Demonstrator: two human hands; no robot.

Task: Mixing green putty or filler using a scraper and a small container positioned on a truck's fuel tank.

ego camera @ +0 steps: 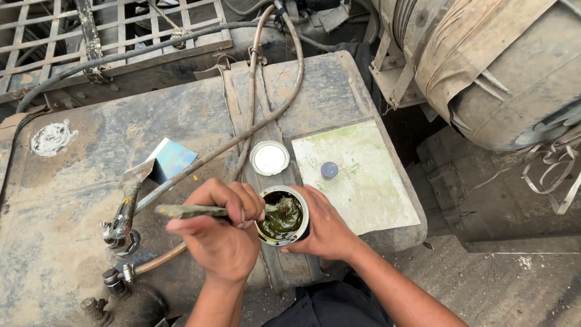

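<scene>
The right hand [327,227] wraps the open tin [283,216] of green paste, steadying it on the tank top [66,200]; the left hand [221,233] pinches a stirring stick [193,211] into it. The lid [269,158] lies at twelve o'clock.

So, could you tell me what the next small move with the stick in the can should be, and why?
Probably keep stirring: the left hand has the stick dipped in the open can, steadied by the right hand, and the dark green paste looks lumpy.

The tin [282,217] sits on the tank [72,200], its lid [269,158] behind, the board [357,181] right.
</scene>
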